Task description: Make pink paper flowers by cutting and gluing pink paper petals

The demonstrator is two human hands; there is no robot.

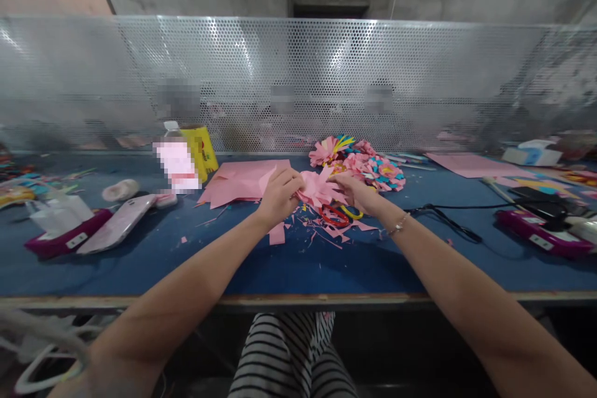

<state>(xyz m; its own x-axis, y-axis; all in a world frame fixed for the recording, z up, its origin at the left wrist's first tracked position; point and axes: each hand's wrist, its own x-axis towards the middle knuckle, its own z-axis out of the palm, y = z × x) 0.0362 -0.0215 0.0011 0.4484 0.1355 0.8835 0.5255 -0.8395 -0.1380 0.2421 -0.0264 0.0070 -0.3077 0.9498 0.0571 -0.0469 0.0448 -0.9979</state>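
Observation:
A pink paper flower (pixel 318 189) with cut, spread petals is between my hands above the blue table. My left hand (pixel 281 191) has its fingers closed on the flower's left side. On the other side, my right hand (pixel 353 190) pinches at the petals' right edge. Scissors with red and yellow handles (pixel 334 216) lie just below the flower, among pink paper scraps (pixel 321 233). Behind my left hand are sheets of pink paper (pixel 233 181). A pile of finished-looking pink, blue and yellow paper flowers (pixel 370 165) rests behind my right hand.
At left are a purple power strip (pixel 69 233), a phone (pixel 119 224), a bottle (pixel 175 161) and a yellow packet (pixel 203 149). Another purple power strip (pixel 543 233) with a black cable (pixel 448 217) is at right. A perforated metal screen (pixel 298 74) borders the table's back.

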